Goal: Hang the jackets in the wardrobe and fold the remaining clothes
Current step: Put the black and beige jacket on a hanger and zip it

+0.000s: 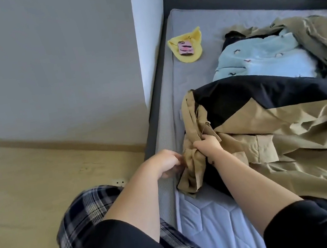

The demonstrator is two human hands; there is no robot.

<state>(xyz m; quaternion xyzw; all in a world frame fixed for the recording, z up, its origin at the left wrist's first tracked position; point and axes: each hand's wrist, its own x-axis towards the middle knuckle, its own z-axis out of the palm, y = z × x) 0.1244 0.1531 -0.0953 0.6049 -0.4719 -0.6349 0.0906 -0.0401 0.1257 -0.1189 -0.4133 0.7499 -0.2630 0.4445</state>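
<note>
- Right hand [207, 145] has a tight grip on a bunched fold of the tan jacket [279, 139], fingers curled round the cloth near the bed's left edge.
- Left hand [165, 162] sits just beside that bunch, fingers loosely curled, tips at or touching the fabric; can't tell if it's actually pinching anything.
- Tan jacket lies spread across the bed [217, 218], w/ a wide black panel on the upper part and a flap pocket near the middle; cloth is creased, the grabbed end twisted into a rope-like wad. A small cord hangs off it just above the right hand.
- Light blue garment [259, 58] w/ small dark printed figures lies further up the bed, partly under the jacket's black panel.
- Olive jacket [321, 36] is heaped at the far right, touching the blue one.
- Yellow cloth [196, 53] sits near the bed's top left corner, a pink phone [185, 48] on it; case has a pattern, no readable writing.
- Person wears black sleeves and plaid trousers [82, 211]; wooden floor [18, 191] left of the bed.
</note>
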